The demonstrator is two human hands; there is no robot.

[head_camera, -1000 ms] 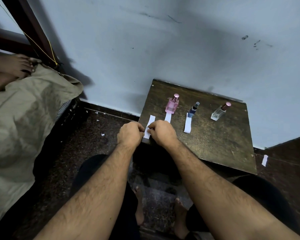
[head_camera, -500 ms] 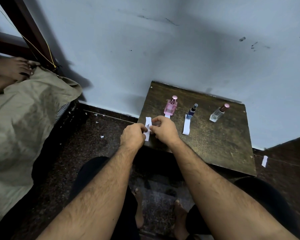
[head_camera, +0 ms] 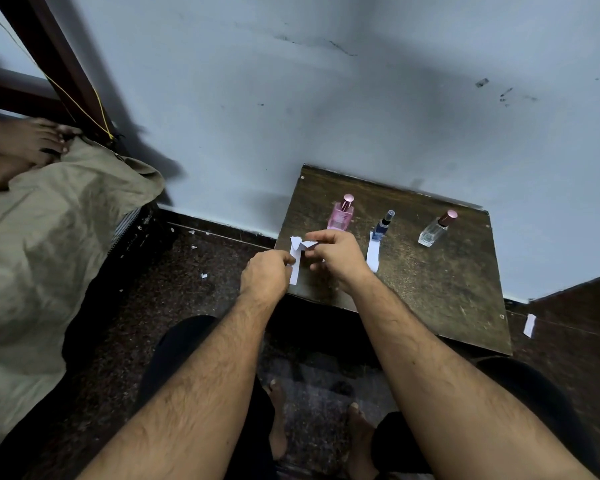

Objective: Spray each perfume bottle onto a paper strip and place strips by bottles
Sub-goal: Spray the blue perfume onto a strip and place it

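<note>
Both hands are up front over the dark wooden desk point(head_camera: 430, 289): the left hand point(head_camera: 265, 275) and right hand point(head_camera: 340, 256) each have fingers pinched on a bent white paper strip point(head_camera: 297, 252). Behind stand a pink square perfume bottle point(head_camera: 341, 216), a slim blue bottle point(head_camera: 382, 226) with a second white strip point(head_camera: 373, 254) touching it, and a clear glass bottle point(head_camera: 433, 230).

Before you, glossy glass perfume bottles point(head_camera: 340, 216) stand on a scuffed matt wooden worktop point(head_camera: 430, 282) beside matt paper strips point(head_camera: 373, 252).
</note>
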